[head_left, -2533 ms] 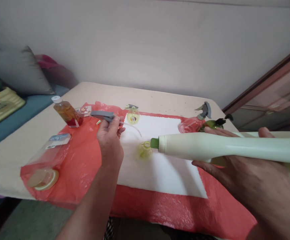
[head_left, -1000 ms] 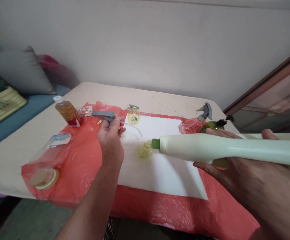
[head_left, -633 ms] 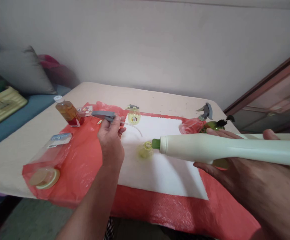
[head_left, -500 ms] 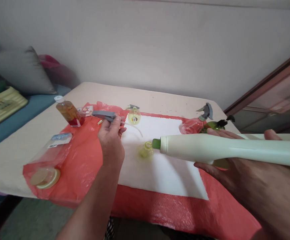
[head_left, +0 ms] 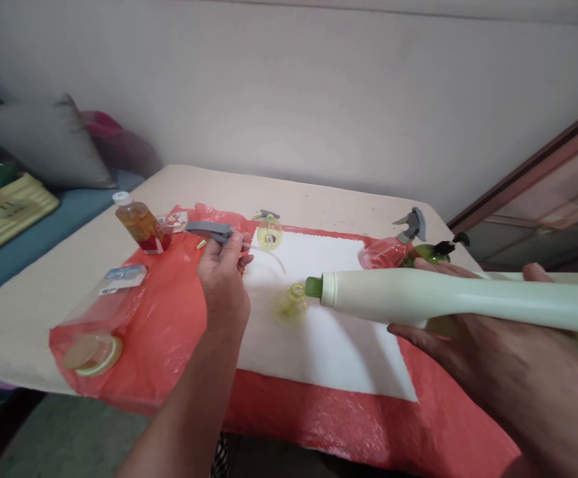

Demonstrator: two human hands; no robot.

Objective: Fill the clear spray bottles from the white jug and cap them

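My left hand (head_left: 226, 265) pinches a grey trigger spray head (head_left: 209, 230), its thin clear tube curving down to the right. With my right hand (head_left: 508, 358) I grip a large pale-green jug (head_left: 408, 292), tipped on its side. The jug's green spout points left, right by the open neck of a small yellow see-through bottle (head_left: 291, 304). That bottle stands on a white sheet (head_left: 349, 362). Whether liquid flows from the spout, I cannot tell.
Behind stands a yellow spray bottle (head_left: 270, 234). At the right are a pink spray bottle (head_left: 386, 252) and a green one (head_left: 426, 253). Left, an amber bottle (head_left: 139, 226) and a lidded clear container (head_left: 94, 353) rest on red plastic (head_left: 179, 345). A wall closes off the back.
The view has shifted very slightly. Both hands keep their grips, and the jug's spout stays by the small bottle's neck.
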